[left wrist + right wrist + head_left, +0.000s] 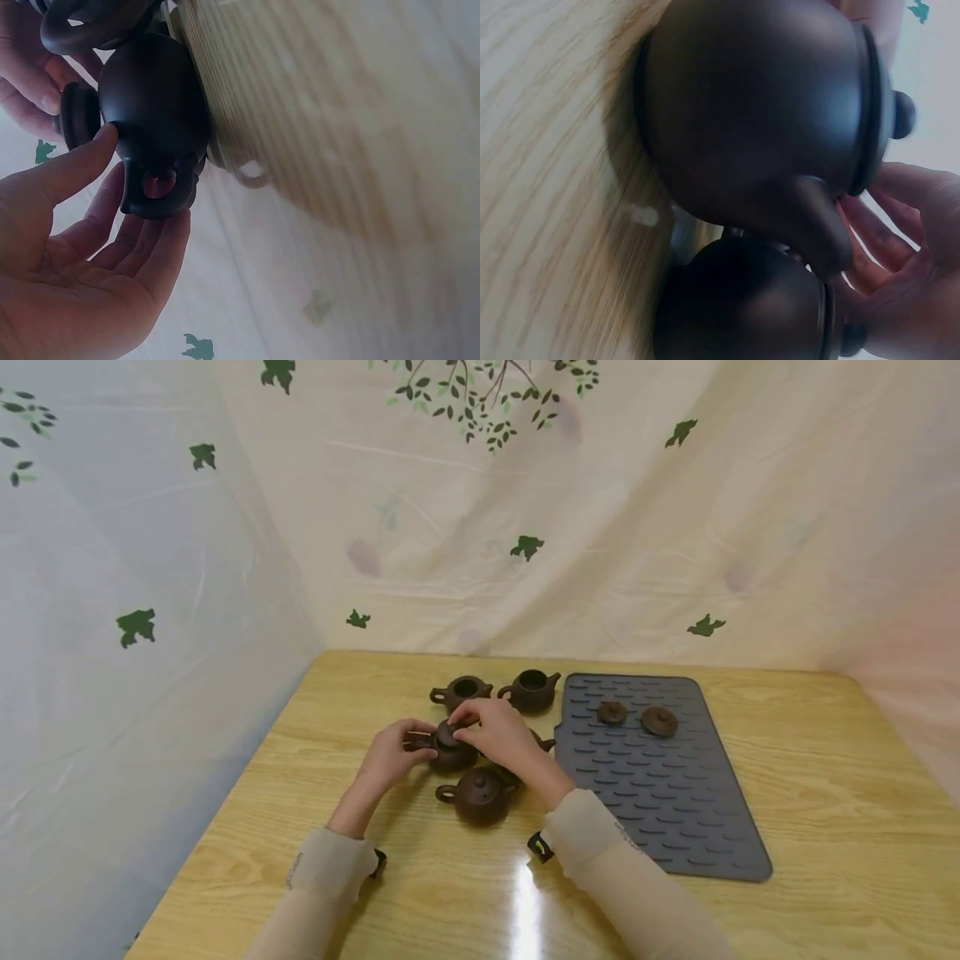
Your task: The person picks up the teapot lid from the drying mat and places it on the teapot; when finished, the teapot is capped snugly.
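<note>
Brown pots (480,802) crowd teapot (154,97) L hand (392,748) clasps; R hand (495,731) pinches lid (79,116), grey mat (667,810) nr.

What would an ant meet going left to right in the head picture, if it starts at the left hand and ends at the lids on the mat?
Left hand → teapot it touches → right hand → smaller lid → bigger lid.

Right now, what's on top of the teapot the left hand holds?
A lid, held by the right hand, is over the teapot. The inside is hidden; whether the lid is seated is unclear.
</note>
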